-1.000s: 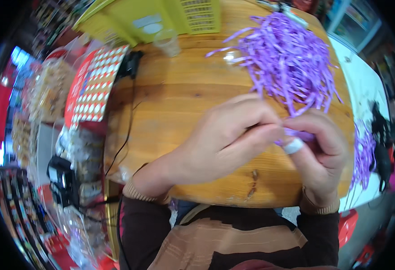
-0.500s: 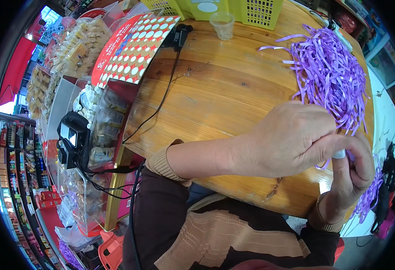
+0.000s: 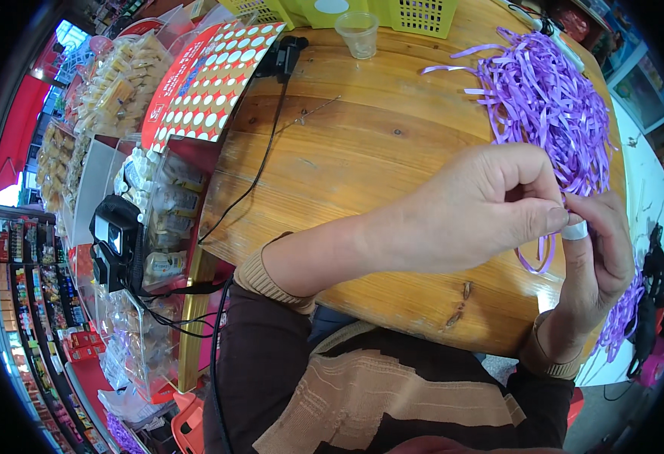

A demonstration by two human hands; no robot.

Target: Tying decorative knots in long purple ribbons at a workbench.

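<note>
My left hand (image 3: 502, 200) reaches across the wooden table from the left, with thumb and forefinger pinched together. Against its fingertips is my right hand (image 3: 600, 246), also closed in a pinch, with a white wrap (image 3: 575, 230) around one digit. A thin purple ribbon (image 3: 541, 265) runs from between the fingers and hangs in a loop below them. The exact spot where the ribbon is gripped is hidden by the fingertips. Just beyond the hands lies a big tangled heap of purple ribbons (image 3: 547, 106).
A clear plastic cup (image 3: 357, 36) and a yellow-green basket (image 3: 427, 17) stand at the table's far side. A black cable (image 3: 271, 151) crosses the wooden tabletop (image 3: 332, 159). Packaged snacks (image 3: 112, 83), a red dotted box lid (image 3: 203, 91) and a black head-strap device (image 3: 116, 234) are on the left.
My left hand has turned, so its curled fingers and pinching thumb show more plainly. The ribbon loop below the hands shows more fully. The whole view has shifted slightly.
</note>
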